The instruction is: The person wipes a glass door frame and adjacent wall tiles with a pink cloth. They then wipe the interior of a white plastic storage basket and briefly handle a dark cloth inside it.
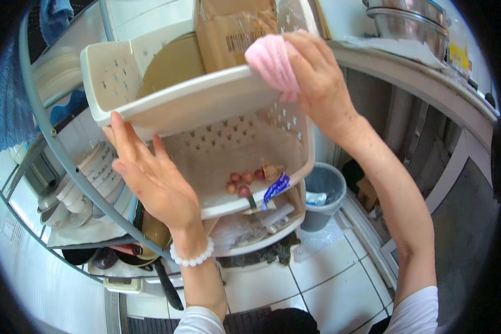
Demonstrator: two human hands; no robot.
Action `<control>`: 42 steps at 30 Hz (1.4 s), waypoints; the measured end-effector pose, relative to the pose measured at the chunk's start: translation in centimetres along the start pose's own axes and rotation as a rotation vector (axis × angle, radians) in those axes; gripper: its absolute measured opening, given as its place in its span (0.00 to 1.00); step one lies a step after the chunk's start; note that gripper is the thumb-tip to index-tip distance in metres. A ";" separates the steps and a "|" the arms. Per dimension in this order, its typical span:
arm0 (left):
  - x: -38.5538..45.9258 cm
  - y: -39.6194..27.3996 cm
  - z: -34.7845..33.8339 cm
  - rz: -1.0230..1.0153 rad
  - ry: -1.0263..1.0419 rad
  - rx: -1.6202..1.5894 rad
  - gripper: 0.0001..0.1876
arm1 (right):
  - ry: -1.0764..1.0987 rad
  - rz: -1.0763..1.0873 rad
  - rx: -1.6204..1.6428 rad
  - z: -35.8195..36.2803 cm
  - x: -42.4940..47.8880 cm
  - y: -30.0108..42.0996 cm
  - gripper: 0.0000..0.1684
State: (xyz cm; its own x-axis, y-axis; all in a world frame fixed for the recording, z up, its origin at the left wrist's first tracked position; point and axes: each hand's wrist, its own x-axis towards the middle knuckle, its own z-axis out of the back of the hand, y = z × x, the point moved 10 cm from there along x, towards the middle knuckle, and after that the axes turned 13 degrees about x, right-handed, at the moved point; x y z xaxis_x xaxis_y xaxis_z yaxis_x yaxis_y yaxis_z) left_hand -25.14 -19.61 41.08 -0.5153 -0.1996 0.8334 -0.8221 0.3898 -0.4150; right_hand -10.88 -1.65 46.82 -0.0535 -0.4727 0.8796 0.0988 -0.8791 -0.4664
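A pink cloth (271, 62) is bunched in my right hand (321, 79) and lies against the right part of the front rim of a white plastic storage basket (183, 94). My left hand (156, 183), with a white bead bracelet (192, 253) at the wrist, has its fingers apart, fingertips at the rim's left corner. The top basket holds a cardboard box (238, 33) and a round tan object (175, 62). In the tier below (271, 194) lie several small reddish onions or shallots (246, 177) near a blue printed wrapper (277, 188).
Left stands a curved metal rack (62, 154) with stacked bowls (96, 167) and a black-handled pan (167, 284). A grey bin (323, 196) stands right of the basket. Steel basins (405, 25) sit on the counter (413, 77). Plastic bags (238, 231) fill the lowest visible tier.
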 end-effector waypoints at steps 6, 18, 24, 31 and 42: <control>-0.9 -1.5 0.9 -0.034 -0.002 0.017 0.37 | -0.020 0.068 -0.049 2.3 -2.3 -0.1 0.21; -17.2 -2.9 0.1 -0.185 0.504 0.516 0.33 | 0.221 -0.946 0.335 5.1 -25.8 -7.6 0.22; -25.8 0.5 -0.3 0.124 0.914 0.423 0.27 | -0.500 -1.793 1.197 1.1 -36.4 -9.0 0.21; -30.0 3.0 0.4 0.206 1.078 0.387 0.20 | -0.236 -1.931 1.119 -3.8 -43.3 -6.5 0.18; -31.5 4.5 -1.7 0.287 1.108 0.348 0.22 | 0.081 -1.744 0.966 0.8 -43.6 -8.5 0.24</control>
State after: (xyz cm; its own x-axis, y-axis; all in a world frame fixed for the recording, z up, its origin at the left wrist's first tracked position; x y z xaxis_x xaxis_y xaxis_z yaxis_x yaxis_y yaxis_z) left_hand -12.26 -10.03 13.60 -0.3425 0.8051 0.4842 -0.8204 -0.0052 -0.5717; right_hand -8.64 26.47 12.46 -0.7019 0.6747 0.2282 0.3043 -0.0056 0.9526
